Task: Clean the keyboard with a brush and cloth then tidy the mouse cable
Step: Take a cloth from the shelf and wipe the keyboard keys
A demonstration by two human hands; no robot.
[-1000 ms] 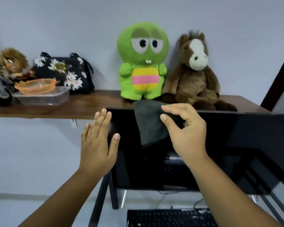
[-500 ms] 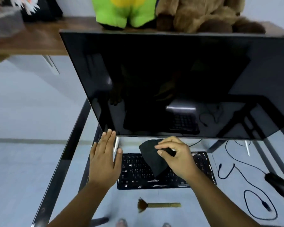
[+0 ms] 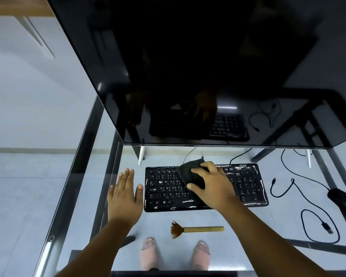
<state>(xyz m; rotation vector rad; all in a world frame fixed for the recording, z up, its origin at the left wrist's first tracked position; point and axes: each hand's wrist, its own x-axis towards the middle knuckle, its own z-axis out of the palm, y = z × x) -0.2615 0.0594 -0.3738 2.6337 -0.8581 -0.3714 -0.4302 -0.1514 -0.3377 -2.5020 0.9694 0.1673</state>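
Observation:
A black keyboard [image 3: 246, 184] lies on the glass desk under the monitor. My right hand [image 3: 214, 186] grips a dark cloth [image 3: 190, 172] and holds it down on the keyboard's middle keys. My left hand [image 3: 125, 194] is flat with straight fingers, just left of the keyboard; whether it touches the glass I cannot tell. A small brush [image 3: 196, 229] with a wooden handle lies in front of the keyboard, bristles to the left. The black mouse [image 3: 341, 198] sits at the far right, its cable [image 3: 300, 182] looping loosely over the desk.
A large dark monitor [image 3: 188, 66] overhangs the back of the desk. A second loose cable [image 3: 318, 224] with a plug curls at the front right. The desk's metal frame [image 3: 84, 170] runs along the left edge. Two feet show through the glass.
My view dropped from the shelf to the desk. My right hand carried the cloth down from the monitor's top and now holds it on the keyboard. My left hand lowered beside the keyboard.

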